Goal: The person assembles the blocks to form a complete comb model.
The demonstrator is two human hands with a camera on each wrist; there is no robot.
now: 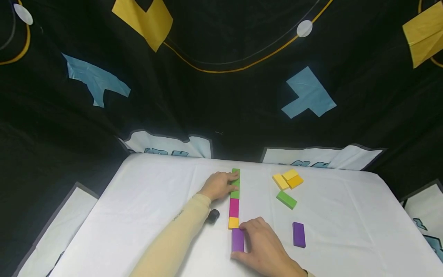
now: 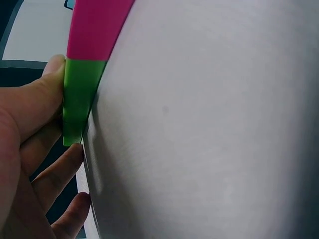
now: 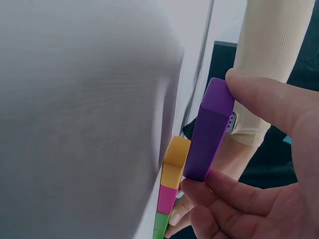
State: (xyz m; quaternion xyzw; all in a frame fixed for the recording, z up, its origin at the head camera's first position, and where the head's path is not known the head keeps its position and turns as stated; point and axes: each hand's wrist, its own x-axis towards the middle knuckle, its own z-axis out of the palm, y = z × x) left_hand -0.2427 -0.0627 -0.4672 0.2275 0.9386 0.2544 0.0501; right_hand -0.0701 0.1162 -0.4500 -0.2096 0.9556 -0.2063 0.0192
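A line of blocks runs away from me over the white table, with a green block (image 1: 235, 194) at the far end, then a magenta block (image 1: 233, 207) and an orange block (image 1: 233, 223). My left hand (image 1: 220, 185) holds the green end between thumb and fingers; its left wrist view shows the green block (image 2: 79, 94) against the magenta one. At the near end, my right hand (image 1: 264, 246) pinches a purple block (image 1: 237, 240) by its two ends, thumb nearest me. In the right wrist view the purple block (image 3: 209, 132) stands higher than the orange block (image 3: 174, 162).
Right of the line lie three yellow and orange blocks (image 1: 290, 176) in a cluster, a loose green block (image 1: 286, 199) and another purple block (image 1: 299, 234). A small dark camera (image 1: 212, 216) sits at the left wrist. Behind the white table (image 1: 346, 215) hangs a black patterned cloth (image 1: 221, 107).
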